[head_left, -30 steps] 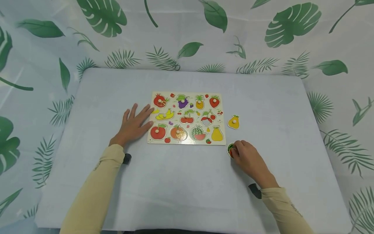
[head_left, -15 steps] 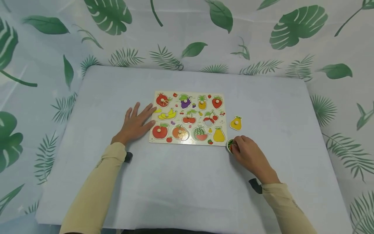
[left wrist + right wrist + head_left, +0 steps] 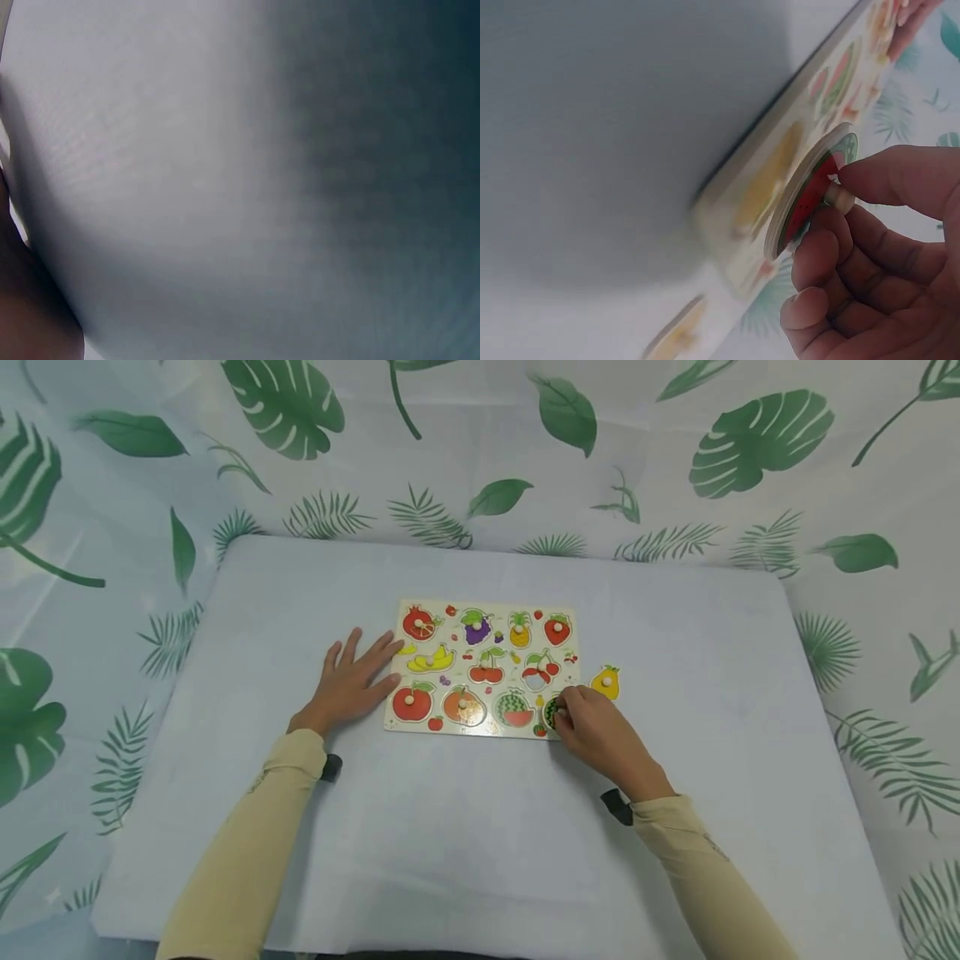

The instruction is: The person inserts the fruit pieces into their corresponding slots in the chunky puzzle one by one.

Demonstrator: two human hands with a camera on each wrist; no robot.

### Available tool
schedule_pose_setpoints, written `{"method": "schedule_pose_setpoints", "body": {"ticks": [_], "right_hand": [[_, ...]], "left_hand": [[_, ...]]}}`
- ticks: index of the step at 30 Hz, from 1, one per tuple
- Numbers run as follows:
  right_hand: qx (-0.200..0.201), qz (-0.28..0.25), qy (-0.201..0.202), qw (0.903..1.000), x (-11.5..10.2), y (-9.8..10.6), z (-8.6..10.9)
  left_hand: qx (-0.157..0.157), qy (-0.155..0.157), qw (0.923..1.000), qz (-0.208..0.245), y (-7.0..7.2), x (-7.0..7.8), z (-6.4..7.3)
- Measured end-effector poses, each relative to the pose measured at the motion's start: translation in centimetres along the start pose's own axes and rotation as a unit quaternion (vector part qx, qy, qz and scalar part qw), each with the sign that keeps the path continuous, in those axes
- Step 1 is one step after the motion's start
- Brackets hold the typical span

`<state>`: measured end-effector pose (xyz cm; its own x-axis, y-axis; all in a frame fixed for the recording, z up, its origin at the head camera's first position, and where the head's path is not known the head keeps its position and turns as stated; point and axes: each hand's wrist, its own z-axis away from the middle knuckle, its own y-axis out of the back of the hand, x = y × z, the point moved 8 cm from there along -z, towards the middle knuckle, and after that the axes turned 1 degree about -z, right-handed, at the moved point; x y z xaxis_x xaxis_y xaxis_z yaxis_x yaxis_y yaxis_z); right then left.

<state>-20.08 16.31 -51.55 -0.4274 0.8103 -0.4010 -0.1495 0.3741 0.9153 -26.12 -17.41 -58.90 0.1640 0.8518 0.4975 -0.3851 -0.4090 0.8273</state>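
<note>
My right hand (image 3: pixel 606 739) pinches the wooden knob of a watermelon puzzle piece (image 3: pixel 810 193) between thumb and fingers. The piece hangs tilted over the lower right corner of the fruit puzzle board (image 3: pixel 465 732), covering the pear slot in the head view. Spread fingers of my left hand (image 3: pixel 348 687) rest along the board's left edge. Bare of a knobbed piece, the printed watermelon slot (image 3: pixel 514 708) shows in the bottom row. Just right of the board lies a yellow pear piece (image 3: pixel 606 682), partly hidden behind my right hand.
Knobbed pieces such as an apple (image 3: pixel 412 702), an orange (image 3: pixel 464 705) and bananas (image 3: pixel 431 659) sit in the board. A white cloth covers the table (image 3: pixel 450 843). A leaf-print curtain (image 3: pixel 495 443) hangs behind it and at both sides.
My right hand has lifted the watermelon piece from beside the board and carried it left over the board's lower right corner. The left hand stays at the board's edge.
</note>
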Motion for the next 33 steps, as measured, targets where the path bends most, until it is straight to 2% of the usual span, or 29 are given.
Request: {"method": "schedule_pose_setpoints", "body": {"ticks": [6, 15, 22, 33], "right_hand": [[-0.016, -0.015, 0.004, 0.9998, -1.5, -1.6, -2.0], [-0.02, -0.036, 0.001, 0.9992, -3.0, -3.4, -3.4], [-0.021, -0.039, -0.011, 0.999, -3.4, -4.0, -3.9], [-0.014, -0.027, -0.008, 0.9995, -3.9, -4.1, -4.5]], "left_hand": [[-0.003, 0.001, 0.9999, -0.012, -0.6, -0.4, 0.0], [-0.003, 0.003, 1.0, -0.009, -1.1, -0.1, -0.1], [0.004, 0.005, 0.9998, -0.017, -1.0, 0.0, -0.3], [0.008, 0.016, 0.9995, -0.027, -0.2, -0.4, -0.3]]}}
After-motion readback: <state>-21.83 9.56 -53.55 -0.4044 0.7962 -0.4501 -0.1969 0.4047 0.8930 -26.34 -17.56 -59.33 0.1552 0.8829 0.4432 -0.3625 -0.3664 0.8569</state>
